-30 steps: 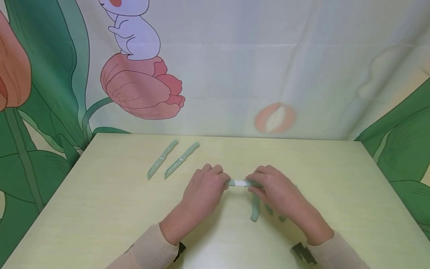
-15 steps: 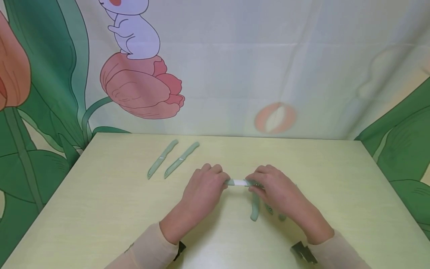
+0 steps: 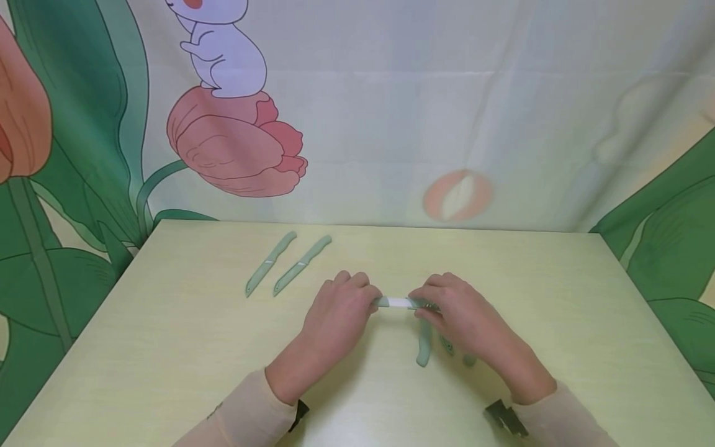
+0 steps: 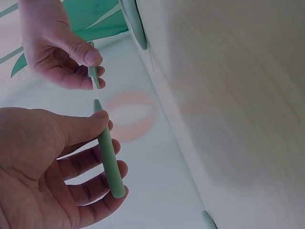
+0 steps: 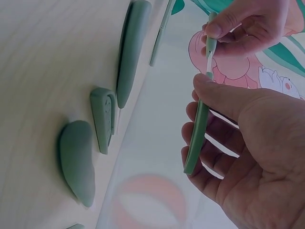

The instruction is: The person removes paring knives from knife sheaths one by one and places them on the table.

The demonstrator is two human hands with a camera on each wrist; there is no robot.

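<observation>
Both hands hold one small knife (image 3: 398, 303) level above the table, with a short white stretch of blade showing between its two pale green parts. My left hand (image 3: 341, 310) pinches the left green part, seen from close up as a rounded green piece (image 4: 109, 162) lying along the curled fingers. At the other end, my right hand (image 3: 460, 310) grips the right part, a long narrow green piece (image 5: 196, 138) running under the thumb. Fingers hide much of both parts in the head view.
Two similar green knives (image 3: 270, 264) lie slanted side by side at the back left of the table (image 3: 167, 347). Under the right hand rest a green handle (image 3: 424, 347), a slotted green piece (image 5: 102, 119) and another rounded green piece (image 5: 77, 162). A printed curtain (image 3: 363, 124) hangs behind.
</observation>
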